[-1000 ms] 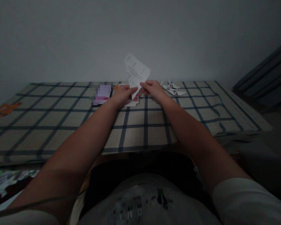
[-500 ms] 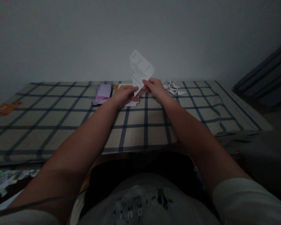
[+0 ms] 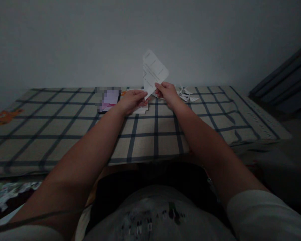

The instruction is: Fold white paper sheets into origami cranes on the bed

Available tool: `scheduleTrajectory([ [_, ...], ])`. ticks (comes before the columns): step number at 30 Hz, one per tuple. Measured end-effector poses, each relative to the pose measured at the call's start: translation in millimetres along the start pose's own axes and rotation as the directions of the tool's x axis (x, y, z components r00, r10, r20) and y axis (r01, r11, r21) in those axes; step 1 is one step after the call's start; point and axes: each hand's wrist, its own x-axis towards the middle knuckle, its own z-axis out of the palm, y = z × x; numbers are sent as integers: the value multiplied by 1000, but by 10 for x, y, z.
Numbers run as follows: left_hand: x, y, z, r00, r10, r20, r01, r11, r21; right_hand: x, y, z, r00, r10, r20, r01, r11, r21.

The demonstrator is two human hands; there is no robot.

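Note:
Between my hands, a printed white sheet of paper [image 3: 154, 68] stands tilted above the table, its lower end narrowing to a point. My left hand [image 3: 132, 100] pinches that lower tip between thumb and fingers. The fingers of my right hand [image 3: 167, 92] are closed on the sheet's lower right edge. Beneath my left hand lie more white papers [image 3: 140, 111], partly covered by it. Just right of my right hand are several folded white paper pieces [image 3: 188, 96] with pointed ends.
A checked cloth [image 3: 145, 144] covers the table, which meets a grey wall [image 3: 150, 30]. Left of my hands lies a phone [image 3: 111, 100] with a lit, partly blurred screen. An orange figure [image 3: 7, 116] is at the far left. Dark folded fabric [image 3: 288, 80] hangs at the right.
The paper has shifted slightly up and right, and its notched left edge now looks straighter. Both hands keep hold of it and have barely moved.

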Motion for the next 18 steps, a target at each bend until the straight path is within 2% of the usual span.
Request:
scheduleTrajectory([
  [6,0,13,21,999,13,-45,-11,999,44,-16,-21,3,1000,-6,-4,6,1000,-10],
  [14,-25,41,14,995,-103,17,105,985,-139,-38,-65,22,999,-24,-47,24,1000,-8],
  [18,-43,54,8,993,-113,19,114,979,-167,-39,-93,30,997,-32,-76,31,999,-17],
])
